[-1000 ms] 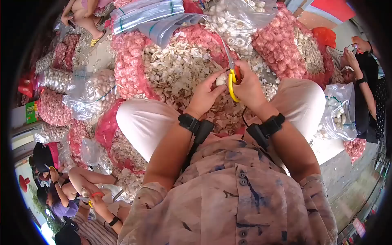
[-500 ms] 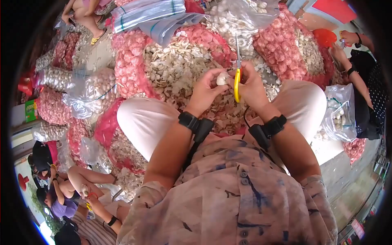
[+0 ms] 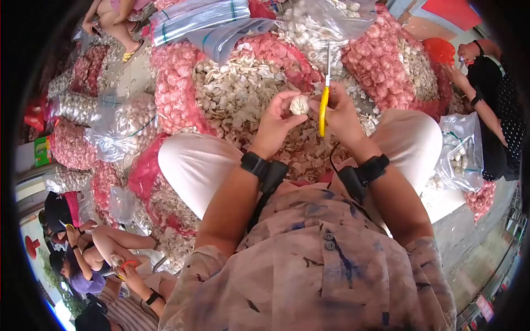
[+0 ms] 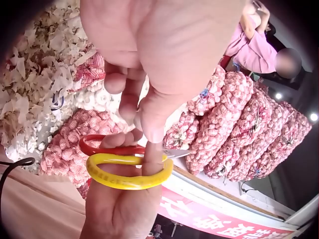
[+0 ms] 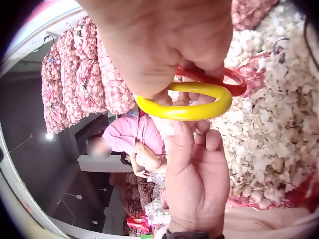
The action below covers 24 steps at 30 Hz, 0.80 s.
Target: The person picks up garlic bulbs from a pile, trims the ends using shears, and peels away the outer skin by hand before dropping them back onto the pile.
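Observation:
In the head view my left hand [image 3: 277, 122] holds a white garlic bulb [image 3: 300, 105] between thumb and fingers, over a heap of peeled skins. Just beside it, my right hand [image 3: 343, 115] grips scissors [image 3: 323, 113] by their handles, the blades pointing away from me. One handle loop is yellow [image 4: 130, 185] and the other red [image 4: 92, 145] in the left wrist view, with the right thumb through the yellow one. The right wrist view shows the scissors' yellow loop [image 5: 184, 112] in front of the left hand [image 5: 199, 174]; the bulb is mostly hidden there.
Garlic skins [image 3: 237, 99] pile up between my knees, ringed by a red net sack. Full net sacks [image 3: 378, 60] and clear plastic bags of garlic [image 3: 320, 33] stand around. Folded plastic sheeting [image 3: 201, 22] lies ahead. Other people sit at both sides.
The scissors have swung from leaning left to nearly upright, blades tilted slightly right. The bulb has turned and shows more plainly in the left hand. The right hand has shifted slightly rightward.

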Each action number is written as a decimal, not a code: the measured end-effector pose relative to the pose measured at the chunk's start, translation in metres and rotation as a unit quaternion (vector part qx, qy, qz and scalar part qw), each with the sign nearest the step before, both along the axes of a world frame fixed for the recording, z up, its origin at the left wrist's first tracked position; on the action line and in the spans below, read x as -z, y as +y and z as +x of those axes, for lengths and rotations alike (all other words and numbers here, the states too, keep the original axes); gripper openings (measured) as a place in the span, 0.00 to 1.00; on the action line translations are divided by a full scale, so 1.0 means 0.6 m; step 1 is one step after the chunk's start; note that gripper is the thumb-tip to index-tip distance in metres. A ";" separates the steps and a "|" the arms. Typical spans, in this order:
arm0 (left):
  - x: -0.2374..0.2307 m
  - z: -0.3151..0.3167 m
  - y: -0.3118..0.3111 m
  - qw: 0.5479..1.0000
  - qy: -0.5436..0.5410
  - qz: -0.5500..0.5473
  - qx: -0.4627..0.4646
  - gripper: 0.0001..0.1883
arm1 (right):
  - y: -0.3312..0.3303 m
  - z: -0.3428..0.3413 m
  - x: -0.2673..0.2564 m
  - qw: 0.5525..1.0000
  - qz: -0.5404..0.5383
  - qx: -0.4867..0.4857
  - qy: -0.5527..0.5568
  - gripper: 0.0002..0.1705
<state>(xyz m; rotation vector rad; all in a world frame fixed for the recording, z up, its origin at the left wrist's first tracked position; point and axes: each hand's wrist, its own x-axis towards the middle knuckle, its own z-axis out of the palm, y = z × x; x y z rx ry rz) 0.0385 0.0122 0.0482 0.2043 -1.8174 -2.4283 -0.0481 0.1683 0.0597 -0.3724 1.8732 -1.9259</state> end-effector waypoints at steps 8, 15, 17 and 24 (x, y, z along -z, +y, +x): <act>0.011 -0.001 0.015 0.994 0.040 -0.099 -0.025 0.26 | -0.001 0.012 0.002 0.997 0.053 -0.038 0.050 0.22; 0.019 -0.001 0.005 0.997 0.052 -0.056 -0.005 0.25 | 0.003 0.003 -0.004 0.988 -0.079 -0.039 -0.129 0.22; 0.017 -0.003 0.004 0.997 0.057 -0.061 -0.008 0.26 | -0.002 0.006 -0.003 0.988 -0.105 -0.017 -0.111 0.22; 0.010 0.000 0.016 0.989 0.043 -0.137 -0.042 0.28 | 0.000 0.011 0.009 1.000 0.016 -0.020 0.011 0.22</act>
